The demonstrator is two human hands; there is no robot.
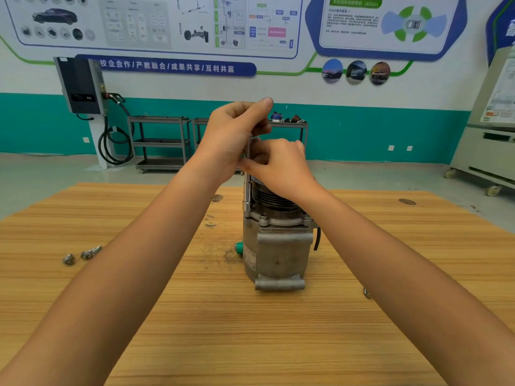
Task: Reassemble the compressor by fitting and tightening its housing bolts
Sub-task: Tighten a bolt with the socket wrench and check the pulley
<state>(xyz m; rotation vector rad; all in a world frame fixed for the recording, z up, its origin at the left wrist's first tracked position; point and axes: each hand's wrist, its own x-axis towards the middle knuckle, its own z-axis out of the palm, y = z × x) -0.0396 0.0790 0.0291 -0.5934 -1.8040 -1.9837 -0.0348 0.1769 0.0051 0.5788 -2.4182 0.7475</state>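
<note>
On the tabletop's [167,316] middle stood the compressor [276,254]. The left hand [231,135] gripped a socket driver [247,190] by its top and the right hand [278,162] pinched its shaft, over a flange bolt. Loose bolts [83,254] at left suggested work remained.

Left hand [231,135]: bare from where I watch; thumbnail trimmed short, plain.
Right hand [280,165]: bare too; the back and knuckles show on my feed.
Left forearm [133,260]: uncovered right down to my frame's lower edge.
Right forearm [390,260]: likewise uncovered to the edge; smooth, slender.
</note>
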